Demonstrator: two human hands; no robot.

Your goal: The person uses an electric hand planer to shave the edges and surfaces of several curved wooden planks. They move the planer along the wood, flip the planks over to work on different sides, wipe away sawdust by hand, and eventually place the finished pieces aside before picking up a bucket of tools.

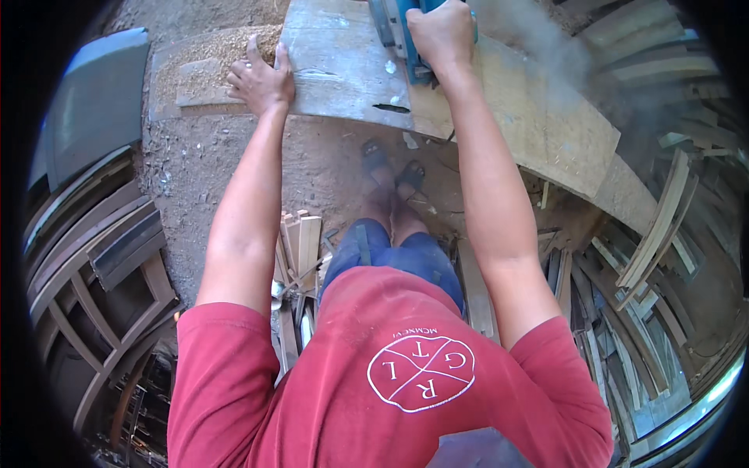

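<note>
At the top of the view my right hand (445, 35) is closed around the handle of a teal handheld power tool (416, 35). The picture's upper edge cuts the tool off, so its exact kind is hard to make out. It rests on a work surface where a greyish worn board (335, 86) meets a pale plywood sheet (538, 109). My left hand (264, 80) lies at the left edge of the grey board, fingers spread, holding nothing. A dark slot (392, 108) shows in the board near its front edge.
Sawdust (211, 58) covers a panel on the left, and a dust cloud (530, 39) hangs right of the tool. Wooden frames (109, 312) are stacked at left. Wood strips (655, 226) lie piled at right; short offcuts (300, 242) stand by my legs.
</note>
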